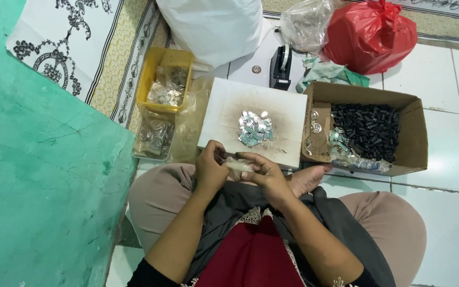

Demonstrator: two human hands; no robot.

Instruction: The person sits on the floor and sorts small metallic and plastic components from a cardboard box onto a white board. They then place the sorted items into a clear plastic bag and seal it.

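Both hands, left hand [210, 169] and right hand [264, 172], pinch a small clear packet [237, 166] between them, near the white board [288, 106]; this looks like the packing step. Next it likely needs pieces from the silver pile [255, 129] just beyond.

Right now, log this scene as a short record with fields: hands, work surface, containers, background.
left hand: pinches a small clear bag with its fingers
right hand: holds the same bag from the other side
work surface: white board with a pile of silver pieces
right container: cardboard box with black pieces
left container: yellow tray with clear bags
background: tape dispenser, red bag, white sack
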